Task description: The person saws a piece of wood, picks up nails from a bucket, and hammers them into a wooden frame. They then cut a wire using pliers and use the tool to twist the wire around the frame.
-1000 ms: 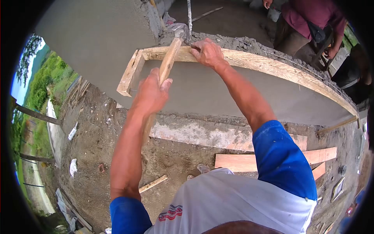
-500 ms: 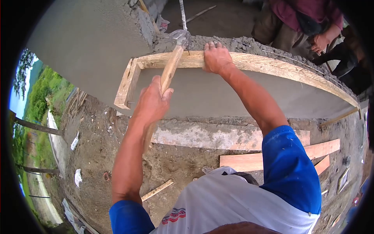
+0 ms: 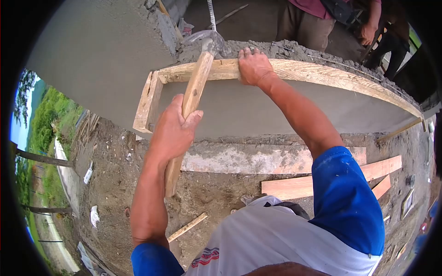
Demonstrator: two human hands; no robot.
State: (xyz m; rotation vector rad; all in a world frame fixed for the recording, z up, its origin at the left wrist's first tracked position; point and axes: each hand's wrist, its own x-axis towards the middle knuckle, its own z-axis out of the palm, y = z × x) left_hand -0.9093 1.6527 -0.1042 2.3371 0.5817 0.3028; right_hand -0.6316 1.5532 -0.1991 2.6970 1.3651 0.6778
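My left hand [image 3: 174, 131] is wrapped round the wooden handle of a claw hammer [image 3: 196, 85]. The hammer's metal head lies over the mortar edge, by the top of a long wooden board [image 3: 322, 70]. My right hand [image 3: 254, 67] grips that board's upper edge, its fingers curled over onto the rough mortar. A short wood piece [image 3: 148, 102] joins the board's left end at a corner. Whether the hammer face touches a nail is hidden.
Wet grey plaster [image 3: 101, 60] covers the wall at left. A rebar rod [image 3: 211, 14] stands behind the hammer. Another person [image 3: 306, 20] is beyond the wall. Loose planks [image 3: 287, 185] and a mortar-stained board [image 3: 244, 158] lie on the dirt below.
The hammer and my left hand have shifted slightly left and the hammer head has turned. My right hand stays on the board. The other person has moved to a more upright position.
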